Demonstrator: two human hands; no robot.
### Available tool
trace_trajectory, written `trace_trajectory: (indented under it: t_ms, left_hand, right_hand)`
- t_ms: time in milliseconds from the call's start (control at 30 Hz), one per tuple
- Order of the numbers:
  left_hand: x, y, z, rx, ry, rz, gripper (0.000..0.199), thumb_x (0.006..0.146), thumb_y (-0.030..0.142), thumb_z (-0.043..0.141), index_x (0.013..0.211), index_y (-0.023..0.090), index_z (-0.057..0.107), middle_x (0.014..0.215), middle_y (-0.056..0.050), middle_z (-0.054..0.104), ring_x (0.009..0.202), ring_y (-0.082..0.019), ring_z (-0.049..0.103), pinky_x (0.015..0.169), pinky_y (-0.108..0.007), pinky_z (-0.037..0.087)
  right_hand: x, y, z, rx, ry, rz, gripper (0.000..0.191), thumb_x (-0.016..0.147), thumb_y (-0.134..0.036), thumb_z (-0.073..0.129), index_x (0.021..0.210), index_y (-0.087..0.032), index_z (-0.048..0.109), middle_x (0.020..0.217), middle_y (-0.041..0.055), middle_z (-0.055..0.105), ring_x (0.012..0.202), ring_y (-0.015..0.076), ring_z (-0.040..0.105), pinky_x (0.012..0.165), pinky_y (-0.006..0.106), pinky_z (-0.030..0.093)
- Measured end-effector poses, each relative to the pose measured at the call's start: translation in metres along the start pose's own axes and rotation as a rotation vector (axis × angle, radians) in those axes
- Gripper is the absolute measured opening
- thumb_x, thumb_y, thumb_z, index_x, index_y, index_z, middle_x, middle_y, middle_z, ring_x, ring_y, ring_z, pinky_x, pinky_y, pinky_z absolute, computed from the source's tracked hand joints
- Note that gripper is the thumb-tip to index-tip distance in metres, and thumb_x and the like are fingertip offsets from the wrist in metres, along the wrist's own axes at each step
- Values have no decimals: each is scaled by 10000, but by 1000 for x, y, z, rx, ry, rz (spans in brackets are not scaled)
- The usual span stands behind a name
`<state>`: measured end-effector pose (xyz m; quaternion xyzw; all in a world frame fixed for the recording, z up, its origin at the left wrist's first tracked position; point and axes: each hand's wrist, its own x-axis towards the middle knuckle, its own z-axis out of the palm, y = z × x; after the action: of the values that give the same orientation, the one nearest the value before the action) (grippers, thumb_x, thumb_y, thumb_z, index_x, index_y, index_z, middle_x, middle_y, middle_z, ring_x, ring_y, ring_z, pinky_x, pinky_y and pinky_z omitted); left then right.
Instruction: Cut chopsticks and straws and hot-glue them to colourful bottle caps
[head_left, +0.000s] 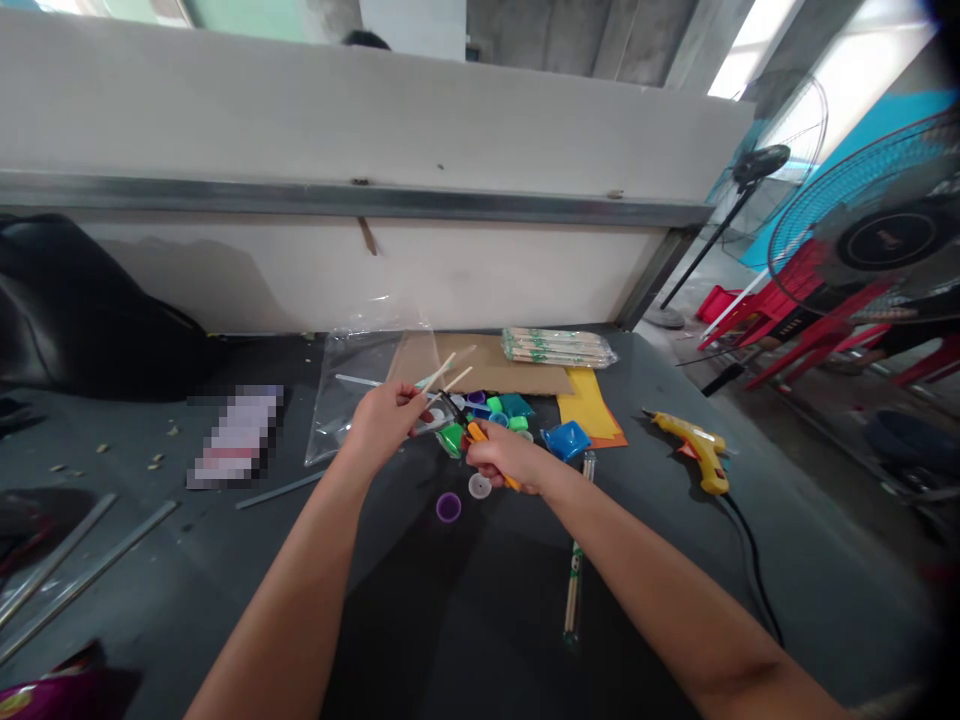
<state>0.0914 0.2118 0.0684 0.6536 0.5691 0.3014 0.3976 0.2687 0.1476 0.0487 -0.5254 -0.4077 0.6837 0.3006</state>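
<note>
My left hand (382, 418) is closed, pinching a pair of pale wooden chopsticks (442, 370) that point up and to the right. In my right hand (506, 455) are orange-handled pliers (475, 430), their dark jaws reaching up beside the chopsticks; whether the jaws touch the wood I cannot tell. Just behind the pliers lie a green packet (451, 440), a blue packet (566, 440) and several small coloured caps. A purple cap (448, 507) and a white cap (480, 486) rest on the dark table nearer me.
Behind my hands are a cardboard sheet (525, 379), a clear plastic bag (352, 370) and bundled chopsticks (559, 347). One wrapped pair (574, 580) lies beneath my right forearm. A yellow glue gun (694, 448) with a cord is at right. At left are a blurred rectangle (238, 435) and metal strips (90, 575).
</note>
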Motion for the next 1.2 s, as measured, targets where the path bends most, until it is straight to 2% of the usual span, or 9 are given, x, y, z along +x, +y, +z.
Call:
trace_trajectory:
  t_ms: [133,400,667,867,967,1100,1200]
  left_hand:
    - [1,-1,0,1,-11,30,164,735,354,574,745,194,537,639,-8,681,430,-97,473,450,-233,358]
    - [0,4,0,9,-25,-3,136,726,327,575,738,195,543,636,-12,685,415,-91,455,448,-242,345]
    - [0,2,1,50,-4,27,157,725,350,588,750,196,563,652,-18,694,442,-107,515,476,-255,389]
    - [-1,4,0,63,-13,28,168,743,360,592,769,200,549,674,-23,699,462,-119,535,497,-255,395]
    - [-4,7,0,172,24,59,163,783,370,556,806,209,563,668,-19,694,529,-148,575,529,-254,370]
    - [-9,11,6,500,140,139,250,867,388,421,789,226,594,695,-51,674,677,-207,604,561,-268,300]
    - [-9,9,12,524,100,148,354,888,443,359,714,227,580,704,-59,650,651,-207,572,542,-275,262]
  right_hand:
    - [0,0,2,-116,-1,-59,224,620,-138,532,771,-226,390,506,-86,357,395,69,310,372,180,218]
    - [0,-1,4,-80,-34,-38,228,623,-139,528,772,-225,379,512,-88,344,385,59,277,369,176,212]
    - [1,0,4,-59,-43,-25,248,618,-144,543,775,-227,371,526,-83,345,389,59,279,369,175,219]
    - [4,6,4,-123,-3,-84,246,603,-155,532,785,-227,383,554,-77,350,399,67,309,351,177,223]
    - [7,11,3,-167,23,-126,236,614,-160,529,798,-227,397,567,-68,367,399,77,339,342,184,217]
    - [9,15,5,-179,72,-135,246,615,-153,532,825,-223,424,591,-60,396,397,74,351,341,186,202]
    - [5,11,10,-121,93,-129,252,588,-133,519,805,-219,422,567,-71,372,391,64,325,348,180,188]
